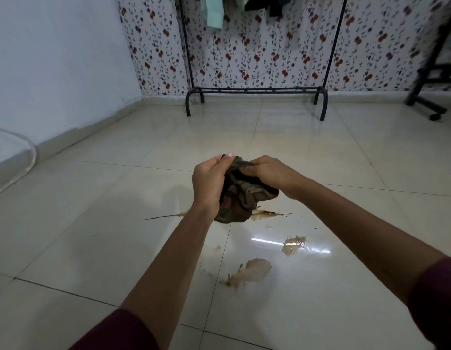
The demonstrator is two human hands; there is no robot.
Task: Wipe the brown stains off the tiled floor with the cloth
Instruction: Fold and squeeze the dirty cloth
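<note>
Two maroon sleeves [123, 332] reach forward, and between the bare hands the cloth [240, 195] is held up above the tiled floor [93, 223] — the left hand [209, 183] closed on its left side, the right hand [267, 173] closed on its top. It hangs bunched, dark, brown-green. Under it lie the brown stains [252, 272] — pale, wet patches.

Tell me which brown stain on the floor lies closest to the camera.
The pale, broad puddle lowest in view; the smaller puddle and the streak below the cloth lie farther away.
</note>
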